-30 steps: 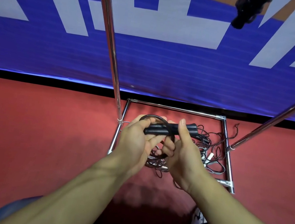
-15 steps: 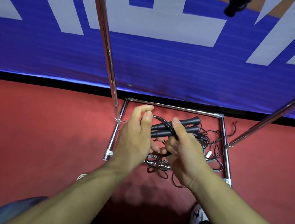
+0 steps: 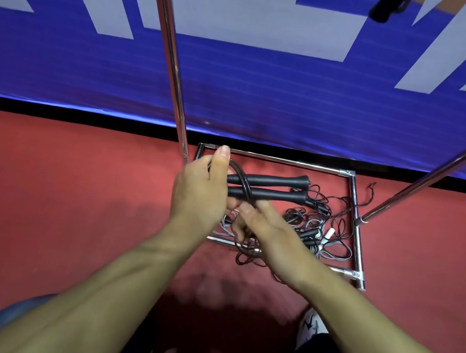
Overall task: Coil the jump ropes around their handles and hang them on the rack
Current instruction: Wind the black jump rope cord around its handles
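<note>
Two black jump-rope handles (image 3: 266, 187) are held side by side, nearly horizontal, above the chrome base frame of the rack (image 3: 354, 199). Their left ends are gripped by the left hand (image 3: 199, 195), whose fingers are curled round both handles while the thumb is stretched upward; the pair is thus kept together as one core for winding. A loop of black rope (image 3: 242, 183) is seen passing over both handles just right of that hand, so a turn is judged to be under way. The right hand (image 3: 266, 229) is kept below the handles, near the left hand; its fingers are curled underneath, and rope is probably being pinched and fed there, though what is grasped cannot be told. The handles' flared right ends are left free, presumably so that more turns can be laid along them.

On the red floor (image 3: 58, 196), inside the base frame, a tangle of further ropes (image 3: 316, 233) is left lying, with a white-tipped piece among it. Two chrome uprights (image 3: 170, 57) are seen rising from the frame before a blue banner (image 3: 267, 97). A dark bundle (image 3: 387, 6) hangs at the top edge, perhaps a rope already hung.
</note>
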Demonstrator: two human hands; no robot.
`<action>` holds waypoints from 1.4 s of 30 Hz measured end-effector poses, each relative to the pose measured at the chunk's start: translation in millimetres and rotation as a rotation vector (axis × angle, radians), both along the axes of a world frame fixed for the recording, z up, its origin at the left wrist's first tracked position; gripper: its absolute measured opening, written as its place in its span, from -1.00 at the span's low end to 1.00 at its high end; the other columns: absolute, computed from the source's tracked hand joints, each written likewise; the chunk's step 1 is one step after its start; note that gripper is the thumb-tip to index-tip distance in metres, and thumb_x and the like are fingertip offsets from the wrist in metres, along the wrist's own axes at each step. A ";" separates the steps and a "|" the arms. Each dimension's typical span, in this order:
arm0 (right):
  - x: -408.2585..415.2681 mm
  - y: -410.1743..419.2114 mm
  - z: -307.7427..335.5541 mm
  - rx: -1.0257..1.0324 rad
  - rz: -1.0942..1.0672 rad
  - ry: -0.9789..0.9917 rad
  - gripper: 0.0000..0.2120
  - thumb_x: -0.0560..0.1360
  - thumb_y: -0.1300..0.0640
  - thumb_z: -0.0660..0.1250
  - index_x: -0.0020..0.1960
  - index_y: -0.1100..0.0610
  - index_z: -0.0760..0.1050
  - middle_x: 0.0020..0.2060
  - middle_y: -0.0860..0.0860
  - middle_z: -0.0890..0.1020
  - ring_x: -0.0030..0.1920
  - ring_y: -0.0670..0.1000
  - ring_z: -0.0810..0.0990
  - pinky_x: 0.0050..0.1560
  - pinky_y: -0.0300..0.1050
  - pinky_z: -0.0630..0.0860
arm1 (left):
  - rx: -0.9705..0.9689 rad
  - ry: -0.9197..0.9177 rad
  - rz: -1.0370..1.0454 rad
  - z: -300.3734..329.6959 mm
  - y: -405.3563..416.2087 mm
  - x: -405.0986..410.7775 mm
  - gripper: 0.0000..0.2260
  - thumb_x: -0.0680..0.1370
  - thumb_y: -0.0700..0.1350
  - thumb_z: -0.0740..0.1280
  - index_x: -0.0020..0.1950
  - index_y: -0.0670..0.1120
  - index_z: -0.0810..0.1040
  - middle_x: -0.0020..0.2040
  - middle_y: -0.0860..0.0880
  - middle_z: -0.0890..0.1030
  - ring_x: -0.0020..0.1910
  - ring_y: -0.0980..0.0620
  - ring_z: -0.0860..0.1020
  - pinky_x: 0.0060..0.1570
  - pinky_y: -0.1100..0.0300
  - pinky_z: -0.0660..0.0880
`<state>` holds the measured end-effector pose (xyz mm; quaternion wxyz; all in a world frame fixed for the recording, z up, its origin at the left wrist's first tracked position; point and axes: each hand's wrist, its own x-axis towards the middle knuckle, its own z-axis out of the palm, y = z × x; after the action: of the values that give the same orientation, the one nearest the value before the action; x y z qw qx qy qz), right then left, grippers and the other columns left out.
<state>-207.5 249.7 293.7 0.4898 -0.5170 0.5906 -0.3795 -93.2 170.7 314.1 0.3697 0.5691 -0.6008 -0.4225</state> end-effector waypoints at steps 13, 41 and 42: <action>-45.5 -14.4 -14.5 -0.481 0.128 0.919 -0.92 0.43 0.14 0.30 -0.10 0.10 0.54 -0.12 -0.01 0.61 0.09 0.12 0.55 0.43 0.08 0.29 | 0.192 -0.046 -0.443 2.5 -5.1 26.5 -0.51 0.67 0.16 0.10 -0.34 -0.10 0.44 -0.60 -0.05 0.47 -0.64 0.03 0.35 -0.51 0.25 0.28; 0.6 5.2 -30.6 -0.182 -0.009 0.491 -0.90 0.65 -0.01 0.10 0.08 0.00 0.30 -0.31 -0.02 0.55 -0.29 0.17 0.51 -0.21 0.18 0.51 | 0.096 -0.011 0.056 -15.2 -19.2 22.6 -0.57 0.68 0.15 0.12 -0.23 -0.09 0.50 -0.50 -0.09 0.60 -0.58 0.01 0.55 -0.42 0.21 0.46; -0.3 3.8 -32.9 -0.133 0.005 0.470 -0.88 0.66 -0.01 0.09 0.08 0.01 0.33 -0.32 -0.02 0.53 -0.29 0.17 0.49 -0.19 0.19 0.52 | 0.092 -0.012 0.049 -14.6 -18.4 22.3 -0.58 0.68 0.15 0.12 -0.24 -0.07 0.49 -0.50 -0.09 0.59 -0.59 0.02 0.54 -0.45 0.23 0.45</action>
<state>-207.9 253.5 260.8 0.3048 -0.6236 0.6607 -0.2857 -71.0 152.3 299.5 0.3496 0.6026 -0.5689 -0.4370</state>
